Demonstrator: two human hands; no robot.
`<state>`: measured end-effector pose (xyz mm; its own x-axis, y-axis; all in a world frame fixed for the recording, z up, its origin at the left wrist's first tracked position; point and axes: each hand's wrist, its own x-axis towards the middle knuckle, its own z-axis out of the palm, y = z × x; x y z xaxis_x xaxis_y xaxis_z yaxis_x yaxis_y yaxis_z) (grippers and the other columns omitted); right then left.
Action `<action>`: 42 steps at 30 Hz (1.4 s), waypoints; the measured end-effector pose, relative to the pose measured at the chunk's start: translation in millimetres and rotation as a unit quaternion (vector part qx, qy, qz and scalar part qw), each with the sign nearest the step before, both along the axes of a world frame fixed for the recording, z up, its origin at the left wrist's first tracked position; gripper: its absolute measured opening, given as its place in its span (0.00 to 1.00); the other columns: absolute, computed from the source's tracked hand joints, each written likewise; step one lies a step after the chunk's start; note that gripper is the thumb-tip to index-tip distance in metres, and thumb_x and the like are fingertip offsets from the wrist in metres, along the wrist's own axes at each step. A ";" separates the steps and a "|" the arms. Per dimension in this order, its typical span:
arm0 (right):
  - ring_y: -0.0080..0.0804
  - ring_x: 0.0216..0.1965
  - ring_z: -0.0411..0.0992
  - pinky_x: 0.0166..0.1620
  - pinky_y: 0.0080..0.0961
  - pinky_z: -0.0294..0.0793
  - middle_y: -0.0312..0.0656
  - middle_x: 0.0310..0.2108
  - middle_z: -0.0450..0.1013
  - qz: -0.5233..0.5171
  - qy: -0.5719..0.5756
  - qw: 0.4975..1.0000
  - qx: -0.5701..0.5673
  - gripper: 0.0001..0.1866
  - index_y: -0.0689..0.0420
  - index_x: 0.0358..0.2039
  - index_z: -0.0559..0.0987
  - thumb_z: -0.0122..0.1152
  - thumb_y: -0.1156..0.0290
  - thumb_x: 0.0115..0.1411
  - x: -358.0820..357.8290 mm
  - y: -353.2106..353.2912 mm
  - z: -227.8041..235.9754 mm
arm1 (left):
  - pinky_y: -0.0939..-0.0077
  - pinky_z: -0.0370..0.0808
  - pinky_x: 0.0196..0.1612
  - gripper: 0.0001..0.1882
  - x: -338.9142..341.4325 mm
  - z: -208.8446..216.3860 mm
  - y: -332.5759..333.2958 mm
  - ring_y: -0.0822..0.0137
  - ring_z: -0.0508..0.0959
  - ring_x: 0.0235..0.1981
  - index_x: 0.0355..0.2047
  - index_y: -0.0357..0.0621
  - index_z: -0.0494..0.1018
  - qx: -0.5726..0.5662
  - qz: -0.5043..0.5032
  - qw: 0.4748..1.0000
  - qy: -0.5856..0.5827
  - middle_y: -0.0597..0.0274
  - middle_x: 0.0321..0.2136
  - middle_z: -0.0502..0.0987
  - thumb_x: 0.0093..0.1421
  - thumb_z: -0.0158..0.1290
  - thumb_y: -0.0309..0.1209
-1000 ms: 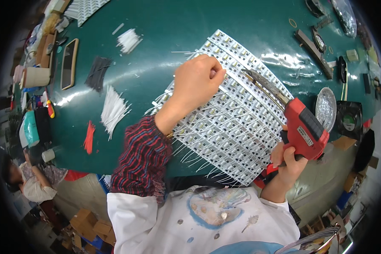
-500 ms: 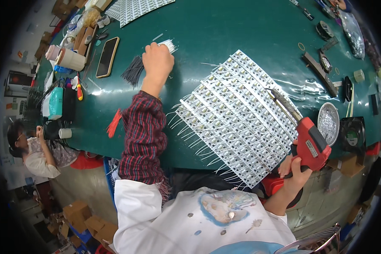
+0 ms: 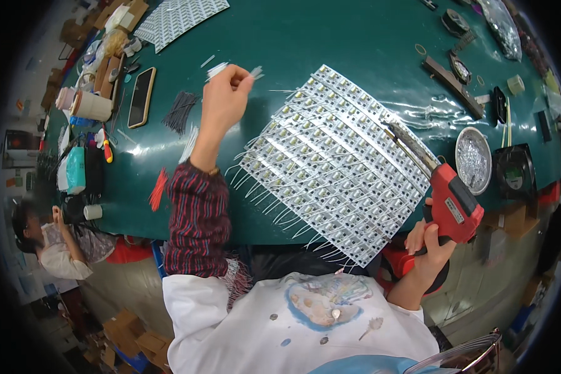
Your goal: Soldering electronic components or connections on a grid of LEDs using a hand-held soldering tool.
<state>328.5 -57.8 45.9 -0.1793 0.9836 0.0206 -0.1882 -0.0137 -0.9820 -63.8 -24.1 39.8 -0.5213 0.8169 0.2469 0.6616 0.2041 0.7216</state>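
My left hand is raised over the bench, fingers pinched on a few short white wires that stick out to the right. Just behind it lies a small pile of white wires. Bundles of black wires and red wires are to its left, and more white wires lie beside my wrist. My right hand grips a red soldering gun by its handle. The gun's tip is over the upper right part of a white circuit board panel, which has rows of white wires running across it.
Green bench top. On the left are a phone, a screwdriver and a spool. A metal bowl and a dark metal bar are on the right. Another panel lies far back; a person sits at left.
My left hand has lifted off the white wire pile and turned to the right, with short white wires now showing in its fingers. The right hand still holds the soldering gun over the panel.
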 end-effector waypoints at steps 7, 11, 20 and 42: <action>0.22 0.08 0.56 0.14 0.19 0.59 0.37 0.10 0.59 -0.010 -0.010 1.000 -0.013 0.26 0.75 0.49 0.60 0.53 0.66 0.59 -7.5 -1.1 -1.6 | 0.79 0.66 0.25 0.05 90.7 2.7 -9.9 0.74 0.71 0.20 0.29 0.36 0.73 -0.017 -0.108 0.993 -0.040 0.63 0.18 0.74 0.55 0.51 0.26; 0.22 0.08 0.57 0.13 0.18 0.59 0.37 0.10 0.60 -0.003 -0.023 1.000 -0.007 0.27 0.75 0.48 0.60 0.53 0.65 0.59 -5.1 0.4 -2.5 | 0.72 0.67 0.25 0.04 107.2 -11.8 -1.5 0.63 0.73 0.20 0.28 0.35 0.72 0.049 -0.144 0.988 0.040 0.55 0.19 0.74 0.54 0.51 0.25; 0.21 0.08 0.57 0.14 0.18 0.58 0.37 0.10 0.61 0.028 -0.036 0.999 -0.010 0.30 0.75 0.49 0.60 0.54 0.60 0.59 -20.8 9.9 0.5 | 0.66 0.67 0.22 0.06 121.8 -28.9 8.9 0.56 0.74 0.18 0.23 0.39 0.70 -0.001 -0.099 0.994 0.047 0.55 0.18 0.74 0.54 0.52 0.28; 0.22 0.11 0.62 0.15 0.17 0.58 0.39 0.14 0.65 0.053 -0.044 0.993 -0.099 0.20 0.68 0.41 0.66 0.60 0.68 0.56 -32.7 29.5 -6.6 | 0.79 0.65 0.19 0.07 115.2 -31.9 10.5 0.73 0.71 0.14 0.22 0.39 0.73 -0.050 -0.101 0.993 -0.024 0.63 0.14 0.74 0.51 0.56 0.31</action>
